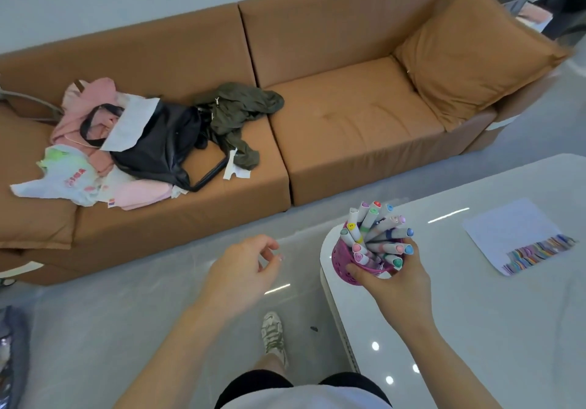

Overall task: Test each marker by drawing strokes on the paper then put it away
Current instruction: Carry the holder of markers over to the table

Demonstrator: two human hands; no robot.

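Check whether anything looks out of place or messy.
Clothes and a black bag lie heaped on the sofa. On the table nothing stands out: the right hand grips the marker cup.

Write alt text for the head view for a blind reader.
The right hand grips a purple cup full of capped markers at the corner of a white table, where a paper bears rows of coloured strokes. The left hand hangs open over the floor; a brown sofa stands behind.
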